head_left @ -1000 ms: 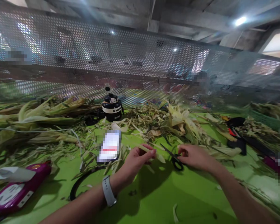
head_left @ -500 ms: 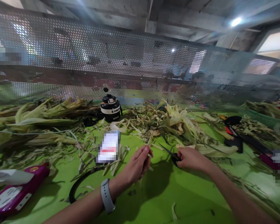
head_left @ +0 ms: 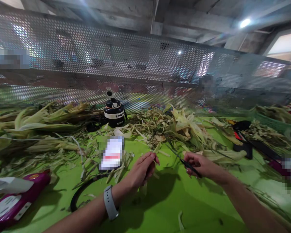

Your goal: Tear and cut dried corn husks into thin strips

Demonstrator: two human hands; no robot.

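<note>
In the head view my left hand (head_left: 145, 166), with a watch on its wrist, is closed in a pinch. A narrow pale corn husk strip (head_left: 157, 148) rises from between its thumb and finger. To the right, my right hand (head_left: 199, 165) is closed on dark scissors (head_left: 189, 166), their thin blades pointing up and left toward the husk scraps. The two hands are apart. Behind them lies a heap of dry corn husks (head_left: 186, 124) on the green tabletop (head_left: 167, 197).
A phone (head_left: 112, 153) lies left of my hands, beside a black curved band (head_left: 75, 197). A magenta device (head_left: 21, 197) sits at the left edge. A black bottle (head_left: 115, 114) stands before the perforated metal screen (head_left: 135, 64). More husks (head_left: 46, 118) pile at left; a green basket (head_left: 276, 123) is far right.
My right hand has turned and its fingers have loosened around the scissors, so that more of the handles shows. My left hand has barely moved.
</note>
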